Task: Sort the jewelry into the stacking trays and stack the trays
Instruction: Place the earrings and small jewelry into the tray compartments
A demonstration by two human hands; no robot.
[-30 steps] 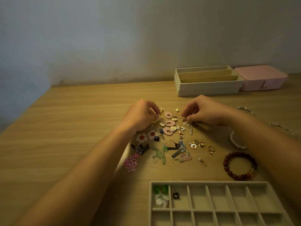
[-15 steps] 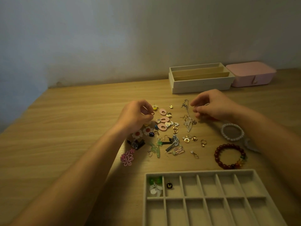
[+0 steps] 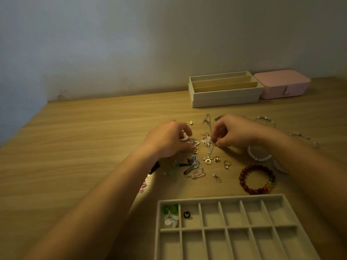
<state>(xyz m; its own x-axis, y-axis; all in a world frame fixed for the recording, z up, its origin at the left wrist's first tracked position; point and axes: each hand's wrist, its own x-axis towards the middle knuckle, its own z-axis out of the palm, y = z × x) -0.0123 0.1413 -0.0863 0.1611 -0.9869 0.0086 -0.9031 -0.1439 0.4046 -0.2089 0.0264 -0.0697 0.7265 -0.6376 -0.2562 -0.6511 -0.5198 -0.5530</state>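
Note:
A heap of small jewelry (image 3: 197, 162) lies in the middle of the wooden table. My left hand (image 3: 167, 139) rests on the heap's left side with its fingers pinched on a pink-and-white earring (image 3: 184, 137). My right hand (image 3: 232, 131) pinches a dangling clear earring (image 3: 209, 143) at the heap's upper right. Close to me stands a grey compartment tray (image 3: 231, 228); its top-left cells hold a green-and-white piece (image 3: 170, 214) and a black charm (image 3: 187, 214). A red bead bracelet (image 3: 256, 179) and a pearl bracelet (image 3: 259, 155) lie to the right.
Against the wall stand a beige stacking tray (image 3: 225, 91) with long slots and a pink box (image 3: 282, 84). Chains and bead strands (image 3: 304, 136) trail along the right side. A pink flower piece (image 3: 143, 186) peeks out from under my left forearm.
My left hand slid down onto the heap and closed on the pink-and-white earring. My right hand dropped back to the clear earring. The view shifted, so the tray looks nearer.

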